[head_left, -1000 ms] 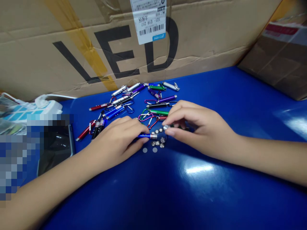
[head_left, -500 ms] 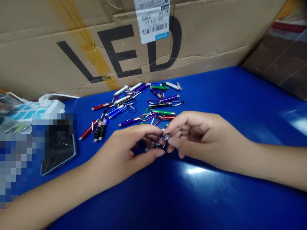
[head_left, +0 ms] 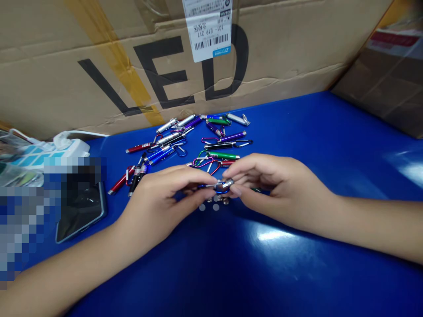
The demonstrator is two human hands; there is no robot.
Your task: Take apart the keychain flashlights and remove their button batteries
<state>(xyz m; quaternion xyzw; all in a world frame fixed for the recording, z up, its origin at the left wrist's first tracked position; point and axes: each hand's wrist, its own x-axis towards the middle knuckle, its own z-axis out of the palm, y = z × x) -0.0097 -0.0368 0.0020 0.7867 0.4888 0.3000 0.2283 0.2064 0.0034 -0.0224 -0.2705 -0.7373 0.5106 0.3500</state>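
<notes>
— Left hand (head_left: 165,198): what is it doing?
— It is pinching the blue keychain flashlight (head_left: 216,186), just above the middle of the tabletop (head_left: 297,264).
— And the right hand (head_left: 277,189)?
— It is gripping the same flashlight's silver end. Button cells (head_left: 215,206) are lying right beneath, and a pile of flashlights (head_left: 198,141) is lying toward the far edge.

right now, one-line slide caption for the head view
Left hand and right hand pinch a small blue keychain flashlight above loose button cells on a blue table.
</notes>
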